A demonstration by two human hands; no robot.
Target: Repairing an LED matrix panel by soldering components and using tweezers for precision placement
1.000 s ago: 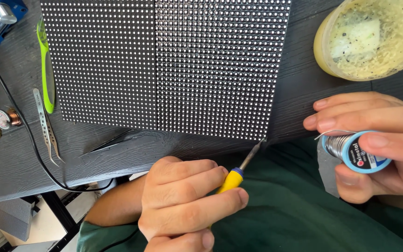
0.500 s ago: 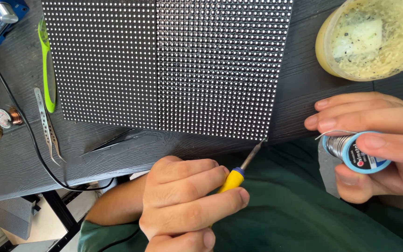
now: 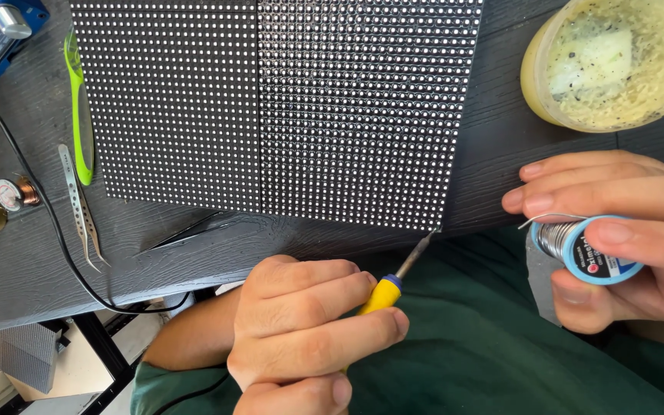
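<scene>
The left hand (image 3: 309, 330) is closed in a fist around a soldering iron (image 3: 393, 284) with a yellow grip, its tip touching the near right corner of the dotted panel (image 3: 270, 107) lying on the dark table (image 3: 493, 154). The right hand (image 3: 616, 238) is curled around a spool of solder wire (image 3: 585, 250), a loose end sticking out toward the panel. Done well, the tip should rest steady on that one corner while the wire meets it there, not the neighbouring dots. The joint itself is too small to make out, and the yellowish tub (image 3: 609, 61) at the far right corner is cut off.
</scene>
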